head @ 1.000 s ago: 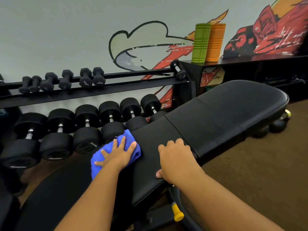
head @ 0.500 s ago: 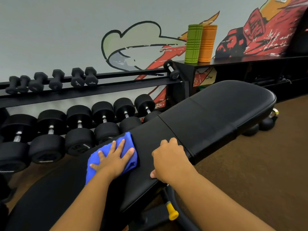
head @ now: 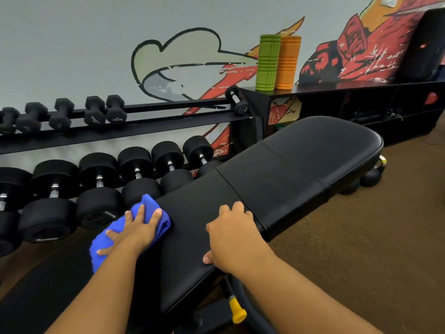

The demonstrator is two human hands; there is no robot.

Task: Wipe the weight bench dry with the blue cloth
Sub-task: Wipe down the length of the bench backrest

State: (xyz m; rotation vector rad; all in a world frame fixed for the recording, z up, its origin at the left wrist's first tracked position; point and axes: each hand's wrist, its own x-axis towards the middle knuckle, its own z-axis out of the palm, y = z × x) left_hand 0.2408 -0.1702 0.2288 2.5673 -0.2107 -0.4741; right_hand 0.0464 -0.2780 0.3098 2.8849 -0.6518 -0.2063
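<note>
Clearly you're mid-wipe: your left hand [head: 134, 231], fingers spread, presses the blue cloth [head: 125, 233] lower left on the weight bench [head: 301, 165], your right hand [head: 232, 233] lies loosely curled atop its near edge, so sweep next toward the upper-right pad.

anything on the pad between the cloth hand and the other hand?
No. In the head view, only bare black bench pad lies between the left hand on the blue cloth and the right hand.

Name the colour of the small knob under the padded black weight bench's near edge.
Yellow: the small plastic knob below the bench, seen in the head view.
</note>
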